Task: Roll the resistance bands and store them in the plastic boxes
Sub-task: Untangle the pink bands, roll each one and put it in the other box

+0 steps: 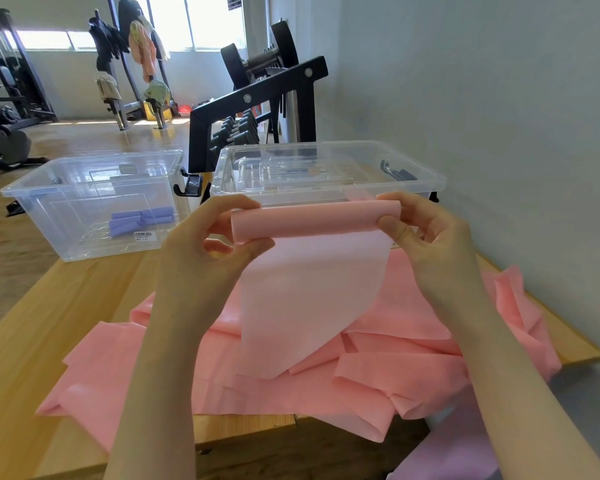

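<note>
You hold the pink band (pixel 312 271) in the air above the desk (pixel 49 323), its top edge already turned into a short roll (pixel 316 220) just in front of the right box (pixel 326 168). Your left hand (pixel 208 244) pinches the roll's left end, fingers (pixel 236 204) curled over the top and thumb under it. Your right hand (pixel 426 233) pinches the right end the same way. Below the roll the loose band hangs down and runs into the pink heap (pixel 378 368) lying on the desk under your forearms.

By the look of it the rolling has only begun: a few turns are made and most of the band's length is still loose. The next move calls for turning both ends evenly, so the roll stays straight and tight, and for drawing the tail up out of the heap without snagging its folds.

Left of the right box stands the left box (pixel 94 199), with purple rolls (pixel 142 220) lying in it. The right box holds what seems to be a clear lid (pixel 291 168), which may have to come out first. Behind it stands a dumbbell rack (pixel 253 109), with a wall to its right. A purple sheet (pixel 458 455) shows at the desk's near corner.
</note>
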